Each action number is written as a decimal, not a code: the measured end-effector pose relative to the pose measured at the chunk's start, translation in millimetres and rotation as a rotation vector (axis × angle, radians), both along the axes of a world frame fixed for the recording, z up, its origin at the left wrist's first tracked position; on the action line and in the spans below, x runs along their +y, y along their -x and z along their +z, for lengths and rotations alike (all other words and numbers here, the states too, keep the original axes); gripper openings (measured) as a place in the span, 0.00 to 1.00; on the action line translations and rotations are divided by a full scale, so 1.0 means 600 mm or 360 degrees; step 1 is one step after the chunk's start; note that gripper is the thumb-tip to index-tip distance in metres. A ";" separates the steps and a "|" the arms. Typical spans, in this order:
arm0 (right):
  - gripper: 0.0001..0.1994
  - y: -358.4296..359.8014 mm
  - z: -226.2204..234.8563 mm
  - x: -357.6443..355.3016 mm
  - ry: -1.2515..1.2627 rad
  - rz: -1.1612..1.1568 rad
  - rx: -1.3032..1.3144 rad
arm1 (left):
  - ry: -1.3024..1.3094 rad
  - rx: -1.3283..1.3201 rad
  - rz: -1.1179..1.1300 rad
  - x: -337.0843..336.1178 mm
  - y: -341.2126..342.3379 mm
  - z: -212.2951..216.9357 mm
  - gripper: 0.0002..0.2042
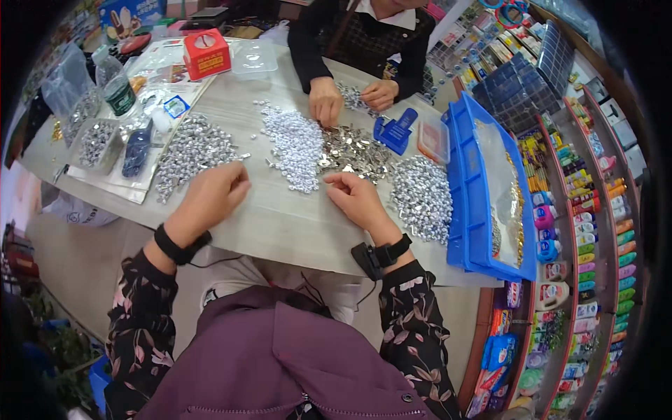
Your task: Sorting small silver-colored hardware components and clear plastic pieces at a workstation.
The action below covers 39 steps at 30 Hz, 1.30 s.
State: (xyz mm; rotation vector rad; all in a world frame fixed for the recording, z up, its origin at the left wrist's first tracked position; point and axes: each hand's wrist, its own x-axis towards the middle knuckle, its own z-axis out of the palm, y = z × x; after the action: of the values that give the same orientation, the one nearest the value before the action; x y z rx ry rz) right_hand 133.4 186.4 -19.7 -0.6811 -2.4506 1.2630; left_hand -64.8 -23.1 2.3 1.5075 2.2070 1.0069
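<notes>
My left hand (215,194) is closed, fingers curled together, over the table beside a heap of small silver pieces (196,147). Whatever its fingertips hold, if anything, is hidden. Opposite it, my right hand (355,199) bends its fingers in toward the thumb, close to the near edges of a heap of small white-and-silver pieces (292,143) and a heap of shiny flat metal pieces (357,150). I cannot make out anything in its pinch. Another heap of small silver pieces (421,192) lies just right of this hand.
Across the table, a co-worker's hands (326,101) work at the metal pieces. Blue trays (483,189) stand at the right edge, near a blue tool (397,131) and a clear box (433,140). A red box (206,54), a bottle (114,84) and a plastic tub (96,145) stand left.
</notes>
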 end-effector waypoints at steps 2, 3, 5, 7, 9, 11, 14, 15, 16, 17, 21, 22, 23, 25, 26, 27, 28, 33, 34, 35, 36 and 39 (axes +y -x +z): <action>0.11 0.013 -0.004 0.001 -0.0073 0.0027 -0.0015 | 0.0088 0.0415 0.0074 -0.004 0.026 0.011 0.09; 0.11 0.016 -0.004 0.000 -0.0149 0.0020 -0.0037 | 0.0053 0.0517 0.0049 0.002 0.032 0.011 0.09; 0.09 0.019 -0.005 -0.003 -0.0303 -0.0009 -0.0088 | -0.0019 0.0713 -0.0019 0.018 0.037 0.008 0.09; 0.09 0.020 -0.013 -0.003 -0.0307 -0.0005 -0.0079 | -0.0068 0.0644 -0.0116 0.055 0.022 0.012 0.08; 0.08 0.015 -0.014 0.002 -0.0345 -0.0033 -0.0089 | -0.0137 0.0569 -0.0234 0.080 0.018 0.007 0.08; 0.08 0.013 -0.013 0.003 -0.0342 -0.0027 -0.0053 | 0.0010 0.0666 -0.0245 0.106 0.013 0.000 0.07; 0.08 0.015 -0.022 0.001 -0.0337 -0.0043 -0.0011 | 0.0099 0.0748 -0.0271 0.125 0.016 -0.012 0.07; 0.08 0.021 -0.030 0.003 -0.0320 -0.0008 0.0096 | 0.0133 0.0784 -0.0260 0.131 0.018 -0.015 0.06; 0.08 0.018 -0.035 0.005 -0.0296 0.0048 0.0204 | 0.0122 0.0773 -0.0294 0.129 0.020 -0.016 0.06; 0.08 0.010 -0.031 0.006 -0.0292 0.0012 0.0189 | 0.0102 0.0765 -0.0270 0.124 0.027 -0.016 0.06; 0.08 0.016 -0.017 -0.001 -0.0261 0.0000 0.0152 | 0.0080 0.0726 -0.0282 0.139 0.032 -0.028 0.06; 0.08 0.014 -0.017 -0.001 -0.0258 -0.0019 0.0130 | 0.0075 0.0710 -0.0298 0.140 0.035 -0.030 0.06; 0.08 0.010 -0.016 -0.001 -0.0255 -0.0037 0.0109 | 0.0087 0.0721 -0.0285 0.138 0.040 -0.030 0.06; 0.08 0.006 -0.017 -0.001 -0.0244 -0.0040 0.0091 | 0.0094 0.0735 -0.0320 0.134 0.040 -0.029 0.06; 0.08 0.006 -0.018 -0.001 -0.0236 -0.0049 0.0084 | 0.0097 0.0742 -0.0339 0.131 0.040 -0.028 0.06; 0.08 0.006 -0.018 -0.002 -0.0227 -0.0060 0.0076 | 0.0107 0.0747 -0.0327 0.129 0.040 -0.028 0.06; 0.08 0.007 -0.018 -0.003 -0.0219 -0.0070 0.0068 | 0.0106 0.0746 -0.0325 0.127 0.040 -0.027 0.05; 0.07 0.005 -0.019 -0.006 -0.0164 -0.0085 0.0058 | 0.0131 0.0822 -0.0278 0.118 0.036 -0.019 0.04; 0.08 0.005 -0.020 -0.005 -0.0178 -0.0078 0.0091 | 0.0141 0.0859 -0.0261 0.116 0.037 -0.017 0.03; 0.08 0.005 -0.021 -0.004 -0.0193 -0.0070 0.0123 | 0.0148 0.0863 -0.0255 0.113 0.039 -0.016 0.03; 0.08 0.005 -0.022 -0.004 -0.0206 -0.0062 0.0155 | 0.0198 0.0864 -0.0259 0.111 0.041 -0.015 0.04; 0.08 0.003 -0.024 -0.002 -0.0233 -0.0079 0.0149 | 0.0303 0.0866 -0.0261 0.107 0.046 -0.012 0.04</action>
State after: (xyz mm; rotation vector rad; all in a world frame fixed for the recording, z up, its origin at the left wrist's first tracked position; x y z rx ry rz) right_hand 131.4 185.4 -34.3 -0.6251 -2.4057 1.0603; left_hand -92.6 40.9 -5.0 2.0039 2.3732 0.3443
